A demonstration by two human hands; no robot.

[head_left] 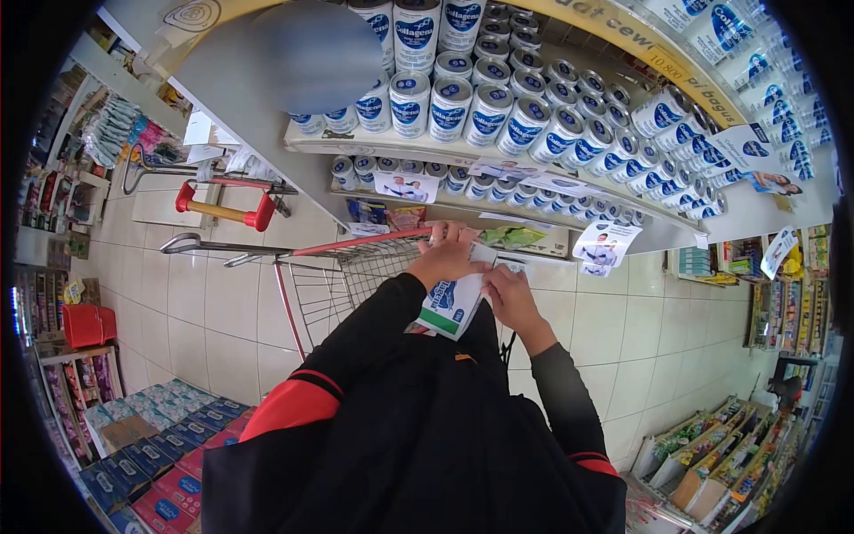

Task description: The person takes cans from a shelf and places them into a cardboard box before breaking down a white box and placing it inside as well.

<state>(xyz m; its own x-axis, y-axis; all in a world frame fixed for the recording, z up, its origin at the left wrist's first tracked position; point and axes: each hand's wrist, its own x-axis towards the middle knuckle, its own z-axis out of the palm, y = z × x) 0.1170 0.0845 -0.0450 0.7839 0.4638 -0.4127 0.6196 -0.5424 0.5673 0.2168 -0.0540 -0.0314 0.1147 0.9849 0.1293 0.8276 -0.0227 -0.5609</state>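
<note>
A white carton with blue lettering and a green band point(445, 311) is held tilted in front of my body. My left hand point(452, 256) lies over its upper part with the fingers curled around it. At the carton's right edge, my right hand point(511, 298) has its fingers pinched together on the upper corner. Whether a flap or something small is between those fingertips is too small to tell. A wire shopping cart point(342, 271) stands just left of the carton. A green packet point(513, 236) shows just beyond my hands.
Ahead, shelves carry rows of white and blue Collagena cans point(488, 116). Paper leaflets point(607, 247) hang from the shelf edge. Stacked tissue packs point(165, 445) stand at lower left, and a rack of packets point(712, 454) at lower right. A red cart handle point(224, 209) is at left.
</note>
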